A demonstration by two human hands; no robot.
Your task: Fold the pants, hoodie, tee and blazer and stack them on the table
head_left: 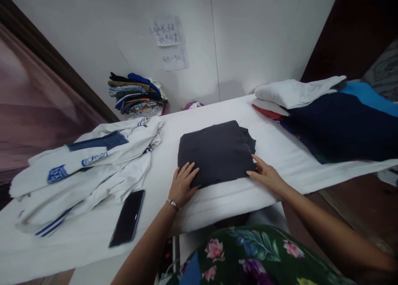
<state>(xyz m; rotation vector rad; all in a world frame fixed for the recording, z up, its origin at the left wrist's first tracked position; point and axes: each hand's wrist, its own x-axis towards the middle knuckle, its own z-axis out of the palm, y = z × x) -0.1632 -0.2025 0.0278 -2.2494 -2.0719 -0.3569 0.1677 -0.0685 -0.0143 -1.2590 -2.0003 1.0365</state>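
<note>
A dark grey garment (214,152), folded into a flat, roughly rectangular bundle, lies on the white-covered table in front of me. A ruffled bit of its cloth sticks out at the far right corner. My left hand (183,183) rests on the near left corner, its fingers laid flat on the cloth. At the near right edge, my right hand (265,175) touches the fabric with thumb and index finger apart. Nothing appears gripped in either hand. The exact kind of garment cannot be told from its folded shape.
White clothes with blue stripes and lettering (93,165) lie spread at left, beside a phone (127,218). A stack of folded clothes (137,94) stands at the back left. On the right is a pile with a navy garment (338,127) and a white one (295,92).
</note>
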